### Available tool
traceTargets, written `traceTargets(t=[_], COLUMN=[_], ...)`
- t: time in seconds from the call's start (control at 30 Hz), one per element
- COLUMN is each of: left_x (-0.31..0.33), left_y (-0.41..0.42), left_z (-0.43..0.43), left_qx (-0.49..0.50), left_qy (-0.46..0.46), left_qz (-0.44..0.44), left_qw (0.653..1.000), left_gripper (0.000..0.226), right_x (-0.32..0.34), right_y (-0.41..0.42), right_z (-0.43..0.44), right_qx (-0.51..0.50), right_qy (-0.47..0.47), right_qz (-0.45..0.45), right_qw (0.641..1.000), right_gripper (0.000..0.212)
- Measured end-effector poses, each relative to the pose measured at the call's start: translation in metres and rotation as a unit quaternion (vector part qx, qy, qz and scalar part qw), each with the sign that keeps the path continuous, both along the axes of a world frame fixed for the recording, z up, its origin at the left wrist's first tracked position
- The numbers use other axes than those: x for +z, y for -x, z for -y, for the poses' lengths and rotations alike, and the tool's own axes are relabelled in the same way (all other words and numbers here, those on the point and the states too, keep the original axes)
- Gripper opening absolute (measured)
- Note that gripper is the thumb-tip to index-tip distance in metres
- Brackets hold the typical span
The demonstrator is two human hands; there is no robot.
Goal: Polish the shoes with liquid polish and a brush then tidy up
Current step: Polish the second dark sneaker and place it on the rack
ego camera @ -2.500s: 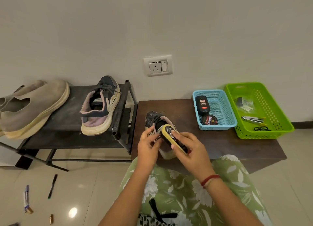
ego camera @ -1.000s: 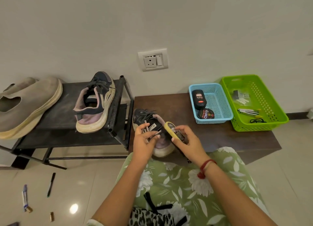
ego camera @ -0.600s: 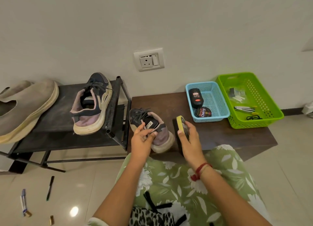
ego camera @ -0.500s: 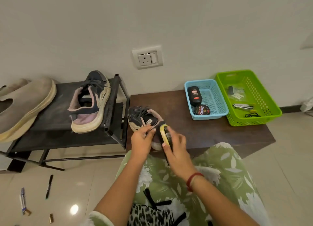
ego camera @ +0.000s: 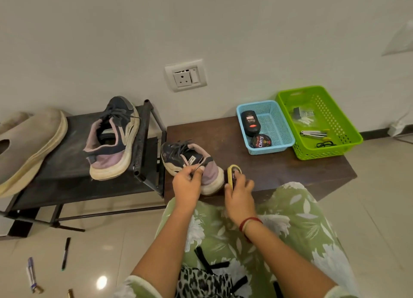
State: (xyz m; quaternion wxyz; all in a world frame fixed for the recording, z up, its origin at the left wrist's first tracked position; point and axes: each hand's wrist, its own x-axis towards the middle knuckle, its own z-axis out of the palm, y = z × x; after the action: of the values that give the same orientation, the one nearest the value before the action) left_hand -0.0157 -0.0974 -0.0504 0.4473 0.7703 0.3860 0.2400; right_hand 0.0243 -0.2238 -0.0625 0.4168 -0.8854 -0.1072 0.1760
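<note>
L hand (ego camera: 187, 182) pinches the collar of the shoe (ego camera: 176, 154), which sits at the counter's (ego camera: 279, 170) near edge, centre frame. R hand (ego camera: 240, 197) grips the brush (ego camera: 234, 172) against its heel. Risk: w/ only that pinch, a hard stroke could shove the shoe off the edge, or smear polish onto the pale sole. Blue basket (ego camera: 278, 130), right of centre: polish bottle (ego camera: 250, 122) + Cherry tin (ego camera: 260, 140). Green basket (ego camera: 330, 119) beside it — a metal tool (ego camera: 312, 133) and small bits I can't ID.

I count two sneakers (ego camera: 111, 139), two beige slip-on shoes (ego camera: 29, 146), two baskets (ego camera: 268, 149), one brush (ego camera: 233, 171), one polish bottle (ego camera: 250, 122), one polish tin (ego camera: 261, 140).
</note>
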Motion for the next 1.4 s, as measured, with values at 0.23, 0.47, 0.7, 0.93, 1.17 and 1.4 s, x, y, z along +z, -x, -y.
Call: traceTargets(t=[0.23, 0.47, 0.7, 0.93, 1.17, 1.4], left_x=[-0.004, -0.006, -0.013, -0.011, -0.013, -0.014], left_y=[-0.015, -0.025, -0.031, -0.032, -0.044, -0.058], left_z=[0.014, 0.025, 0.028, 0.028, 0.017, 0.021], left_qx=[0.008, 0.025, 0.017, -0.049, -0.208, -0.142], left_qy=[0.035, 0.054, -0.019, -0.194, -0.251, -0.082], left_qz=[0.027, 0.057, -0.007, -0.169, -0.333, -0.231], left_qw=[0.999, 0.997, 1.0, 0.965, 0.885, 0.959], left_gripper=[0.013, 0.013, 0.017, 0.021, 0.06, 0.048], right_x=[0.003, 0.006, 0.007, -0.006, -0.005, -0.006], right_y=[0.013, 0.005, 0.005, -0.016, -0.005, -0.002], right_z=[-0.016, -0.017, -0.014, -0.006, -0.001, -0.006], right_qx=[-0.004, -0.041, -0.067, -0.176, -0.161, -0.116], right_qy=[-0.036, -0.077, -0.164, -0.149, -0.206, -0.218], right_qz=[-0.036, -0.031, -0.08, -0.214, -0.167, -0.111], right_qw=[0.999, 0.996, 0.981, 0.949, 0.951, 0.963], right_gripper=[0.051, 0.046, 0.047, 0.045, 0.046, 0.05])
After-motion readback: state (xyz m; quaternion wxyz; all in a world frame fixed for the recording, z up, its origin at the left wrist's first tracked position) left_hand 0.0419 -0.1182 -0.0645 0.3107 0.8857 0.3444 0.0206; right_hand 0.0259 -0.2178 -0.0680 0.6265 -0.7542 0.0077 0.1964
